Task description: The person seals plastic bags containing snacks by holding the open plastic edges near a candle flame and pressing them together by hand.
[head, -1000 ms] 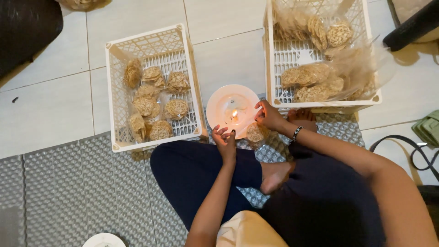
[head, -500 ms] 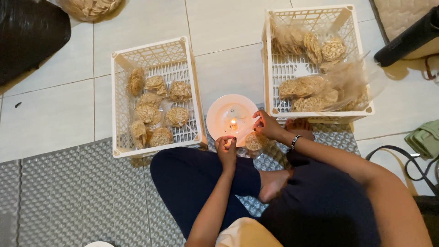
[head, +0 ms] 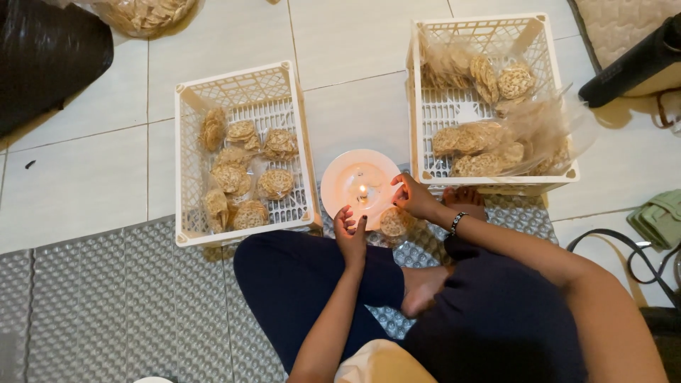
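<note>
A round white plate lies on the floor between two crates, with a small lit candle at its middle. My left hand is at the plate's near edge, fingers pinched together. My right hand, a beaded bracelet on its wrist, pinches at the plate's right edge close to the flame. Between the two hands is a small clear bag of round crackers, which both hands seem to hold by its top edge. The thin plastic near the flame is hard to make out.
A white lattice crate at the left holds several bagged crackers. A second crate at the right holds more bags. I sit cross-legged on a grey embossed mat. A black bag lies far left; straps and green cloth at the right.
The view has drifted a little, so the crates sit lower in the picture. My left hand has drawn slightly back from the flame; both hands stay at the plate with the bag.
</note>
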